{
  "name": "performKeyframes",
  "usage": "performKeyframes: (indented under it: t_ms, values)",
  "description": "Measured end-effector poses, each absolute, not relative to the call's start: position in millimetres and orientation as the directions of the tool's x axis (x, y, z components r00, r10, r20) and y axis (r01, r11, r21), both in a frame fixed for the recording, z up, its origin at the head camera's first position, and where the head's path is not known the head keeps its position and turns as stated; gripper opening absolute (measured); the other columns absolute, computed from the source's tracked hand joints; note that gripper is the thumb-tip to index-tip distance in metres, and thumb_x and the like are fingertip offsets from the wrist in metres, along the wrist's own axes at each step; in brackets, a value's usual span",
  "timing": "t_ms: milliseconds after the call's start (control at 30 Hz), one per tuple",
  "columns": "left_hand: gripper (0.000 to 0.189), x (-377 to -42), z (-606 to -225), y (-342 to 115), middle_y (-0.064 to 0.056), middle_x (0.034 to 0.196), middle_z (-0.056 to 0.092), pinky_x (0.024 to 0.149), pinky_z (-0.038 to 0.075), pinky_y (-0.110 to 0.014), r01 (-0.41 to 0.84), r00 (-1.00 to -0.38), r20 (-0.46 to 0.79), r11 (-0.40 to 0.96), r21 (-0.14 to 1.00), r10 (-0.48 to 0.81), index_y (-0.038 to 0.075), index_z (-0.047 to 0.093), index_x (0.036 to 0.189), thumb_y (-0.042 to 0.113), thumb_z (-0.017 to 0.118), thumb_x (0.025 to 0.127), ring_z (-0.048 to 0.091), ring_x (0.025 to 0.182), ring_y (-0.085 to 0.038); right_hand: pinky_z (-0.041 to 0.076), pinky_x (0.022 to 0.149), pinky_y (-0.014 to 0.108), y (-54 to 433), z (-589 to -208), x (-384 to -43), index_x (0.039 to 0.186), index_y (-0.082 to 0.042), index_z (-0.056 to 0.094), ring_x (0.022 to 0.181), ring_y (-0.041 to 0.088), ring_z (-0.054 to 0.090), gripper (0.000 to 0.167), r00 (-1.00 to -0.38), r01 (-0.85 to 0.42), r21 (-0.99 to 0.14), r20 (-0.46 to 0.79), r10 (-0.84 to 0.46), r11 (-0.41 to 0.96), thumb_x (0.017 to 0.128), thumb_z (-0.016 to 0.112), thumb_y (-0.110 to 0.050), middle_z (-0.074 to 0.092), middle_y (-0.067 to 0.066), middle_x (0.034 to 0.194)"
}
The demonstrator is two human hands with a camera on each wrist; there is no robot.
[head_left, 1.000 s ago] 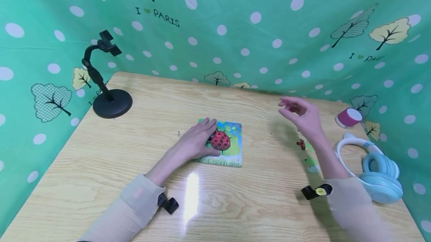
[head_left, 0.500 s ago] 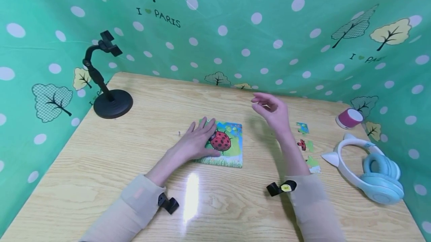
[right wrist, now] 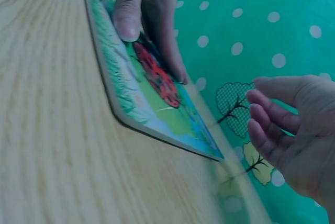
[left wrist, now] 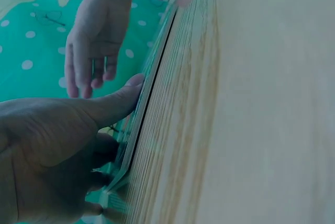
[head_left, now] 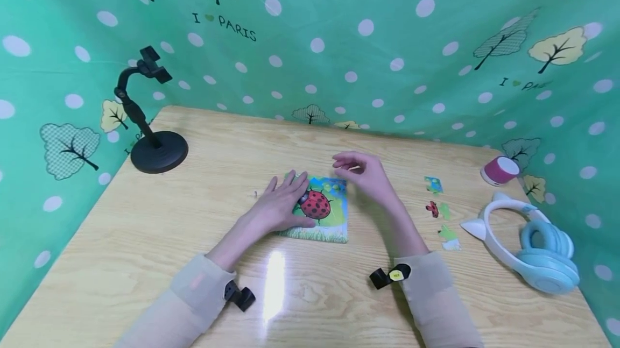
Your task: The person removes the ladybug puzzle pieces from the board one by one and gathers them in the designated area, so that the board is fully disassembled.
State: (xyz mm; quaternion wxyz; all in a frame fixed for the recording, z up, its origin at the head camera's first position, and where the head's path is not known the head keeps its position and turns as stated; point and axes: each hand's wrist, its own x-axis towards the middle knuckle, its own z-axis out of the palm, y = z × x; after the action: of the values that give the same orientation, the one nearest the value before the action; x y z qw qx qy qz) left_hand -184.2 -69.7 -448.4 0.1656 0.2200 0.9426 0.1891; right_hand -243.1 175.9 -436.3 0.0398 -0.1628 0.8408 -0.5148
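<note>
A square ladybug puzzle board (head_left: 334,234) lies flat on the table. My left hand (head_left: 278,207) rests across its left side with spread fingers, hiding that part of the picture. In the right wrist view the left thumb (right wrist: 127,21) lies on the printed face. Above the board's far right corner hovers my right hand (head_left: 365,176), its fingers loosely bent. The right wrist view shows nothing between those fingers. Loose puzzle pieces lie in a column to the right: a blue one (head_left: 433,184), a red-and-green one (head_left: 432,208) and a green-and-white one (head_left: 449,234).
Cat-ear headphones (head_left: 547,270) and a pink cylinder (head_left: 500,170) stand at the table's right side. A black phone stand (head_left: 160,151) is at the back left. Behind the table hangs a green dotted cloth (head_left: 271,79). A tiny grey bit (head_left: 255,194) lies left of the board.
My right hand has travelled left from above the loose pieces to the board's far right corner and come lower. The pieces are uncovered now. My left hand stays on the board.
</note>
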Motion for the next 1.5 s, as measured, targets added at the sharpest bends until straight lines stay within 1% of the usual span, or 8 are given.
performKeyframes:
  t_ms: [167,267,433,600,833,1500]
  values:
    - [0.110,-183,-449,-72,-0.005,0.174,0.006,0.131,0.001,-0.059,0.350,-0.851,-0.228,0.834,0.427,0.474,0.011,0.016,0.165,0.066,0.070,0.086,0.002,0.163,-0.031,0.061,0.091,0.035,168,-443,-240,0.123,-0.005,0.072,0.097,0.019,0.072,0.031,-0.926,-0.235,-0.838,0.039,-0.375,0.493,0.093,0.076,-0.010,0.079,0.010,0.109]
    - [0.110,-183,-449,-71,-0.004,0.174,0.006,0.131,0.001,-0.059,0.351,-0.850,-0.229,0.834,0.426,0.475,0.012,0.016,0.165,0.066,0.070,0.086,0.001,0.163,-0.031,0.061,0.089,0.033,165,-445,-238,0.121,-0.006,0.074,0.094,0.018,0.072,0.030,-0.918,-0.240,-0.807,0.006,-0.397,0.540,0.091,0.077,-0.009,0.079,0.008,0.108]
    - [0.109,-184,-450,-70,-0.003,0.174,0.006,0.131,0.001,-0.059,0.354,-0.851,-0.224,0.834,0.423,0.475,0.013,0.016,0.165,0.066,0.070,0.086,0.001,0.163,-0.030,0.061,0.084,0.029,162,-447,-235,0.116,-0.006,0.075,0.091,0.017,0.071,0.028,-0.907,-0.255,-0.768,-0.022,-0.421,0.588,0.089,0.079,-0.006,0.078,0.008,0.106]
    - [0.109,-184,-450,-70,-0.004,0.174,0.007,0.131,0.001,-0.059,0.358,-0.853,-0.215,0.833,0.423,0.476,0.012,0.018,0.165,0.066,0.070,0.086,0.002,0.163,-0.030,0.061,0.083,0.030,159,-448,-236,0.114,-0.004,0.075,0.090,0.018,0.071,0.026,-0.905,-0.264,-0.751,-0.025,-0.425,0.606,0.088,0.079,-0.003,0.078,0.011,0.104]
    - [0.108,-183,-450,-70,-0.003,0.175,0.008,0.131,0.003,-0.060,0.359,-0.854,-0.213,0.833,0.421,0.476,0.012,0.019,0.165,0.065,0.071,0.086,0.003,0.163,-0.031,0.060,0.081,0.029,156,-448,-235,0.110,-0.005,0.076,0.087,0.017,0.070,0.022,-0.904,-0.263,-0.736,-0.038,-0.426,0.624,0.088,0.079,-0.002,0.076,0.009,0.097]
    - [0.108,-183,-450,-69,-0.003,0.175,0.009,0.131,0.004,-0.060,0.360,-0.856,-0.211,0.837,0.413,0.472,0.012,0.019,0.165,0.066,0.071,0.086,0.004,0.163,-0.030,0.060,0.077,0.027,152,-447,-232,0.103,-0.008,0.076,0.082,0.013,0.069,0.020,-0.925,-0.258,-0.695,-0.023,-0.380,0.671,0.084,0.083,-0.004,0.076,0.005,0.092]
